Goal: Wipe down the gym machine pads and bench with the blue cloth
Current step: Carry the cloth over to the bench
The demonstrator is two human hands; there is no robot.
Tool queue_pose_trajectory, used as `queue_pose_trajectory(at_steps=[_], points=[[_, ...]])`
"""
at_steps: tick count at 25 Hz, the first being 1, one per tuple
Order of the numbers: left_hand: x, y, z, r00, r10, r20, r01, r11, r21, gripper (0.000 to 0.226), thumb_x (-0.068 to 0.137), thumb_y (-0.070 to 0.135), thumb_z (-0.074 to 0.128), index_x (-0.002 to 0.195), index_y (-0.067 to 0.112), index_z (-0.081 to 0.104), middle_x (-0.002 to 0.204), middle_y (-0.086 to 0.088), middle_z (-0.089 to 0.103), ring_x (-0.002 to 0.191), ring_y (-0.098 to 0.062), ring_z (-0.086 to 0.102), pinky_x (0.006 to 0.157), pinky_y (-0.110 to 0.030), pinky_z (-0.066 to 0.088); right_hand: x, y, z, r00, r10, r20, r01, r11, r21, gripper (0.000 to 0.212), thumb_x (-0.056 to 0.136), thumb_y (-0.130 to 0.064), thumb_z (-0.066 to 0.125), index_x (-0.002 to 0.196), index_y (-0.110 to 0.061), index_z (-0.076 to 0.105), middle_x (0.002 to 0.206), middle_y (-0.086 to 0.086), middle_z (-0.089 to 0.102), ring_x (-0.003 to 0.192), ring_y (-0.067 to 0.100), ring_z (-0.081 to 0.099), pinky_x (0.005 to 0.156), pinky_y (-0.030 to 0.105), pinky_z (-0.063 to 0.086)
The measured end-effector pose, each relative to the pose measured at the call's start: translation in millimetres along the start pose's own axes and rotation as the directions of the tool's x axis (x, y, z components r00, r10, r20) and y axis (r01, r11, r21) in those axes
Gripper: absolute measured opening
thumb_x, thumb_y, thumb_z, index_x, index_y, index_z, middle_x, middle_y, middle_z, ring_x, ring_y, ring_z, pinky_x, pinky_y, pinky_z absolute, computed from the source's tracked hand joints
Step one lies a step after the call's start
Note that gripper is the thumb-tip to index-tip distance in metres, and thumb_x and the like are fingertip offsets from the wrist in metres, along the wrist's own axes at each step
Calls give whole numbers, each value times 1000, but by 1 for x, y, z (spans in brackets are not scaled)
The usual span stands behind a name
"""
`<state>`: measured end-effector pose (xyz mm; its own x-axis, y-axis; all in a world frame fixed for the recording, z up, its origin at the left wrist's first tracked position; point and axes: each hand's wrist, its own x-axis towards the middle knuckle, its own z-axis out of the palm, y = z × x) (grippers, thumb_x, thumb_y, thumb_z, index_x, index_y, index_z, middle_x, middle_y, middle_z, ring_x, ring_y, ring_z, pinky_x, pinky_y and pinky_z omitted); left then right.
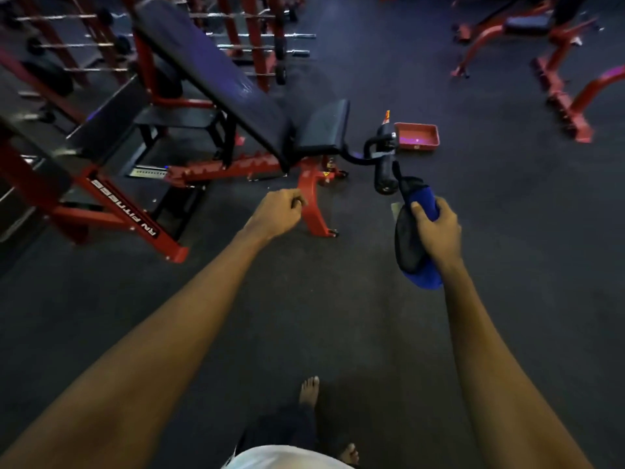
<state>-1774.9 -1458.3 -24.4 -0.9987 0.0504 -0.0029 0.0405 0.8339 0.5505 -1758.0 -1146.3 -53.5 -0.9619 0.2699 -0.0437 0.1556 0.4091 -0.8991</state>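
Observation:
A red-framed incline bench stands ahead on the left, with a long dark back pad [209,72], a small seat pad [323,128] and black roller pads [384,174] at its near end. My right hand [436,228] grips the bunched blue cloth [419,204], which hangs down past my wrist, just below the roller pads. My left hand [279,209] hovers with curled fingers and holds nothing, in front of the bench's red foot [314,204].
A red tray [417,137] lies on the dark rubber floor beyond the rollers. Red racks with barbells [263,35] fill the back left. More red machines [561,72] stand at the far right. My bare feet [309,389] are on the floor below.

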Motion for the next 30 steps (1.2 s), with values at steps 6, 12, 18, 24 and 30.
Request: queue_pose_trajectory(at_steps=[6, 12, 18, 24, 30], points=[[63, -39, -8, 1000, -25, -16, 23, 998, -63, 28, 95, 10, 46, 105, 15, 72, 99, -2, 73, 82, -14, 66, 75, -28, 49, 58, -34, 53, 997, -25, 67, 27, 999, -33, 31, 98, -44, 57, 119, -22, 60, 105, -3, 65, 94, 16, 61, 75, 28, 43], [135, -92, -34, 992, -114, -59, 102, 977, -186, 25, 96, 11, 48, 99, 17, 72, 93, -3, 73, 81, -17, 67, 77, -30, 52, 133, -79, 119, 994, -43, 101, 49, 997, -59, 31, 98, -42, 58, 122, -22, 59, 104, -2, 64, 87, 9, 60, 73, 27, 43], [224, -159, -63, 970, -228, -81, 210, 959, -189, 19, 98, 17, 51, 101, 22, 69, 93, -2, 72, 85, -18, 67, 81, -34, 54, 225, -110, 195, 989, -58, 139, 63, 998, -32, 31, 99, -38, 59, 125, -19, 59, 102, -5, 63, 84, -2, 56, 66, 16, 39], [327, -202, -87, 950, -294, -109, 273, 947, -170, 20, 97, 17, 52, 100, 23, 71, 93, 1, 73, 88, -16, 67, 82, -31, 54, 341, -144, 275, 976, -99, 192, 107, 994, -34, 26, 98, -41, 59, 112, -19, 61, 98, -2, 65, 83, 10, 59, 70, 24, 43], [407, -240, -133, 922, -339, -185, 302, 932, -201, 19, 99, 14, 53, 104, 17, 71, 95, -1, 72, 90, -15, 66, 82, -26, 49, 438, -201, 355, 953, -133, 271, 153, 987, -56, 32, 98, -45, 57, 116, -19, 60, 105, -2, 62, 98, 18, 55, 83, 30, 38]])
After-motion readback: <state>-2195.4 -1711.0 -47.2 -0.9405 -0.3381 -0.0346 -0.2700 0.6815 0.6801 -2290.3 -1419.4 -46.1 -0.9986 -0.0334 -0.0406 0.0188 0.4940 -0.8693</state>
